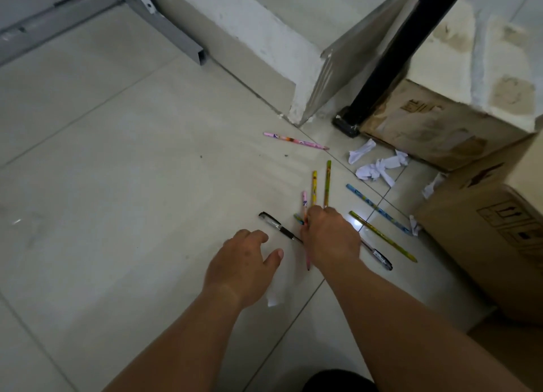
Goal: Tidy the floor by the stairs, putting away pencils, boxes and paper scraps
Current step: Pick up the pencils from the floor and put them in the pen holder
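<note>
- A wide stretch of bare tiled floor (117,156) was left open at the left, with only a grey metal frame leg (188,47) at its far edge; free room for moving was judged to lie there.
- The left hand (244,262) was held low over the floor with fingers spread and empty, just short of a black pen (279,228); a white paper scrap (274,299) was seen half hidden under its wrist.
- The right hand (332,239) was closed around a bunch of pencils: a short pink pencil (304,200), a yellow pencil (314,187) and a green pencil (327,183) stuck out beyond the knuckles.
- A long pink pencil (295,141) was lying apart, near the foot of the stair corner (296,109).
- To the right, a blue pencil (377,209), an olive pencil (382,236) and a second pen (380,258) were still on the floor, close to a cardboard box (482,244).
- Crumpled paper (379,168) was lodged against a further box (440,133) beside a black post (390,53).
- A slip was judged likely: the bundle was gripped loosely at mid-length, so pencils could slide out if more were added.
- Little room was left at the right, where knuckles could strike the boxes and pencils could be rolled beneath them.
</note>
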